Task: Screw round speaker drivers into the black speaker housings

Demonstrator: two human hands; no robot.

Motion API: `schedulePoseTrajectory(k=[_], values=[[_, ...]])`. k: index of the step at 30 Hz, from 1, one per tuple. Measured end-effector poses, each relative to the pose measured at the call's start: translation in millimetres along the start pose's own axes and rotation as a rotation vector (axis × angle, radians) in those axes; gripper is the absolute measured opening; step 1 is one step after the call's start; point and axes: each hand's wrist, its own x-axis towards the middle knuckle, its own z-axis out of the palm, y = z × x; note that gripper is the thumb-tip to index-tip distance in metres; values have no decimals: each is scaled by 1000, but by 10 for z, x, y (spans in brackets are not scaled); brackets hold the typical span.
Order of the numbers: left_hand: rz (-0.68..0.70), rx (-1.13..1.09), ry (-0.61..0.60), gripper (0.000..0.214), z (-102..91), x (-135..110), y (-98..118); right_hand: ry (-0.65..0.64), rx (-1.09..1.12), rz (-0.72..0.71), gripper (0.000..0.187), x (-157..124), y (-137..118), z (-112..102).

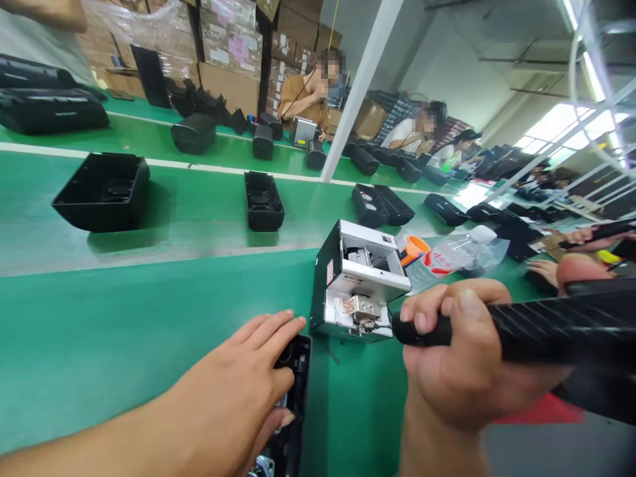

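Observation:
A black electric screwdriver (527, 324) with a ridged grip lies in my right hand (457, 344), fingers closed around its front part. The driver's thin tip reaches the front of a silver and black screw feeder (358, 285), at a small metal block. My left hand (243, 377) rests over a black plastic speaker housing (298, 397) at the lower middle, touching its edge. Its outer fingers are stretched past the far end, and the index finger and thumb bend over the inside. Part of a metallic round component (263, 466) shows in the housing; my hand hides the rest.
Behind the feeder lie a clear plastic bottle (447, 255) and an orange tape roll (415, 248). Open black housings (106, 192) stand on the green conveyor belt (199, 218). A white post (360, 93) rises beyond. Co-workers sit opposite; another person's hands are at right.

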Motion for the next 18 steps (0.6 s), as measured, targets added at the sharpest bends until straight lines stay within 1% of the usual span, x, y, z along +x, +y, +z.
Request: schedulePoseTrajectory(k=[2,4,8,11,14,16,17,18], values=[[-59,-77,-132,23,-8,140,-30,-12,-39,-67,63,93,102,-75],[-120,-142,-168,20,-10,226,-64,-50,-32,-92,63,138,171,-118],[-200,-278,-137,10,-38,299,-84,-124,-11,-80,61,122,226,-114],[-227,-353,-128,15,-54,332,-54,-168,-11,-63,62,85,287,-85],[-231,-387,-111,18,-85,346,-49,-222,-1,-17,57,64,364,-81],[-234,-435,-89,18,-163,353,-77,-232,9,41,54,36,379,-104],[-225,-460,-57,19,-227,368,-96,-234,13,87,52,9,367,-122],[-204,-474,0,21,-306,398,-115,-241,19,153,50,-31,344,-144]])
